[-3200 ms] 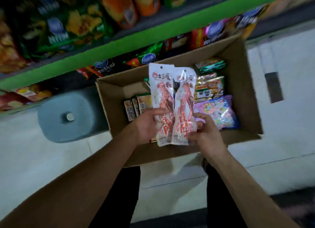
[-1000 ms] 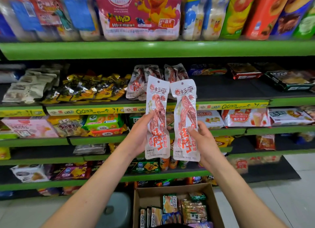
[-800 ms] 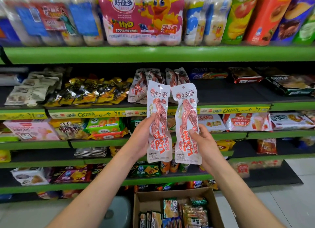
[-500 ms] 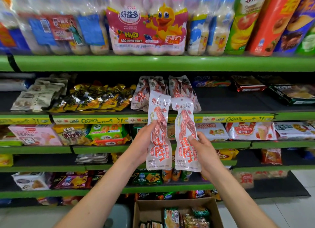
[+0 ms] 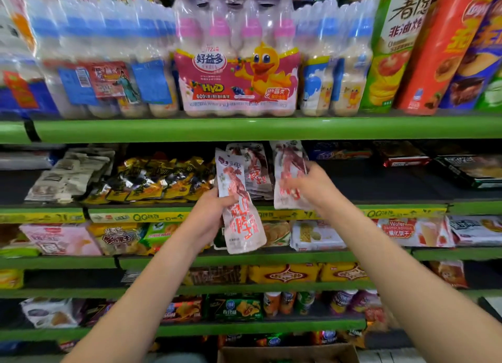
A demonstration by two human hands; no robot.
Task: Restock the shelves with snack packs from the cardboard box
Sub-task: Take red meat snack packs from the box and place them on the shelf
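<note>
My left hand (image 5: 210,216) grips a white snack pack with red print (image 5: 239,207), upright in front of the shelves. My right hand (image 5: 312,188) holds a second pack of the same kind (image 5: 288,178), blurred, raised to the dark second shelf (image 5: 380,183). It sits beside a stack of matching packs (image 5: 256,172) leaning on that shelf. Only the top edge of the cardboard box (image 5: 288,353) shows at the bottom of the view.
Wrapped drink-bottle packs (image 5: 236,72) and tall chip tubes (image 5: 440,47) stand on the top green shelf. Yellow-black snack packs (image 5: 160,180) lie left of the matching stack. Lower shelves hold wafers (image 5: 407,231), biscuits and chips.
Both hands have risen and spread apart. My right hand has carried its pack up and right to the second shelf; the left pack has tilted. The view has moved closer and upward.
</note>
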